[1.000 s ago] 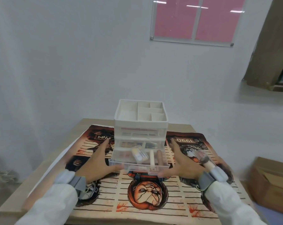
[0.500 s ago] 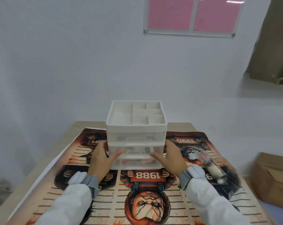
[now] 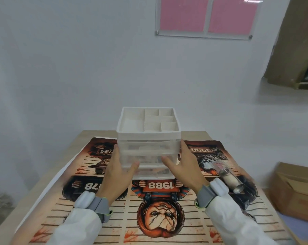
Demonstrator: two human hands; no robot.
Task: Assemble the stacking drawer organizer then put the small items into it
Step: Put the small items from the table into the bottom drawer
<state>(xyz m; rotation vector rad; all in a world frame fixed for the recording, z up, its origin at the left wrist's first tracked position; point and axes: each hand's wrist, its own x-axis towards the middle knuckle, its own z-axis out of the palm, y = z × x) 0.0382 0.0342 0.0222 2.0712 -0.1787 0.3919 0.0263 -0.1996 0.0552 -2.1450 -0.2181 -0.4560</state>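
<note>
A white and clear stacking drawer organizer [image 3: 148, 137] stands at the middle of the printed mat [image 3: 114, 223]. Its top tray has several open, empty compartments. All drawers below it sit pushed in, and small items show faintly through the clear fronts. My left hand [image 3: 114, 174] clasps its left side, with the thumb across the lower drawer front. My right hand [image 3: 186, 172] clasps its right side the same way.
A clear tube with pale contents and a metal cap [image 3: 229, 177] lies on the mat right of my right wrist. The wooden table [image 3: 96, 137] stands against a white wall. A cardboard box [image 3: 294, 190] sits on the floor to the right.
The lower drawer, pulled out a second ago with items in it, has been pushed in. Both hands have slid from the drawer front to the organizer's sides.
</note>
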